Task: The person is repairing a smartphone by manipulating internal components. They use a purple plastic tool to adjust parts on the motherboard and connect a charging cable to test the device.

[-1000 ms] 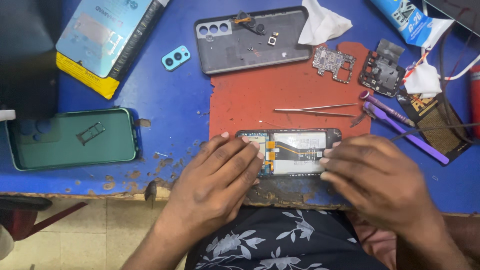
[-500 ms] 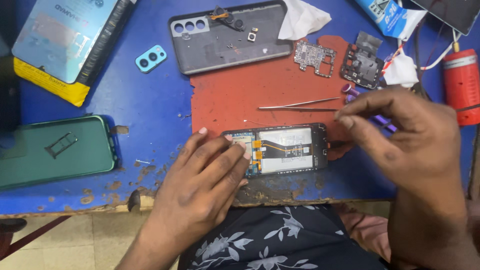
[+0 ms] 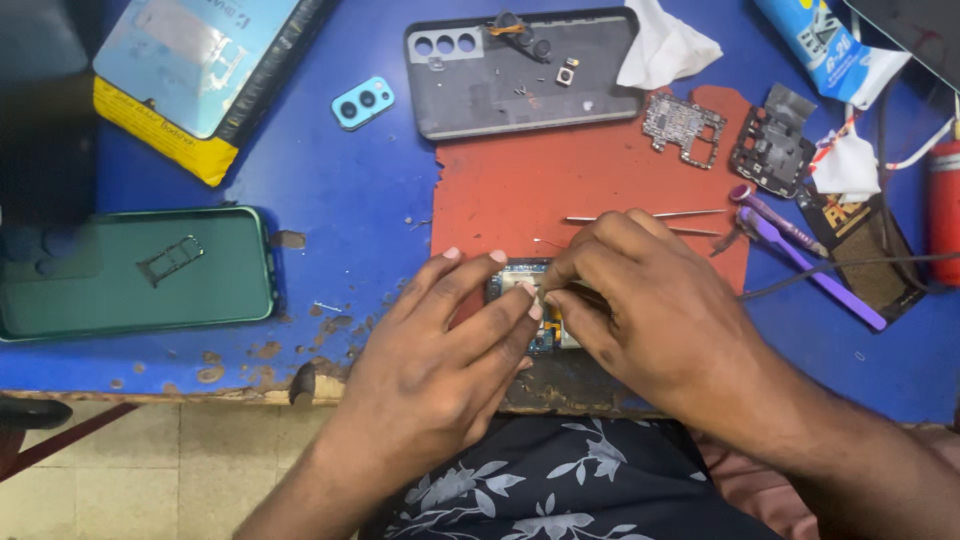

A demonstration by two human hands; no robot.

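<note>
Your left hand (image 3: pixel 440 350) and right hand (image 3: pixel 640 310) are meeting over the opened phone (image 3: pixel 520 300), which is lying on the red mat (image 3: pixel 520 190) at the near edge of the blue desk (image 3: pixel 330 180). Your left grip is pressing down on it with fingers spread; your right grip is pinching something too small to tell. Just beyond your right grip, tweezers (image 3: pixel 650 215) are lying.

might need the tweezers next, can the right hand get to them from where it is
Probably yes. The tweezers lie bare on the red mat, just beyond the right hand, with nothing over them. That hand is now working on the opened phone beside the left hand.
</note>
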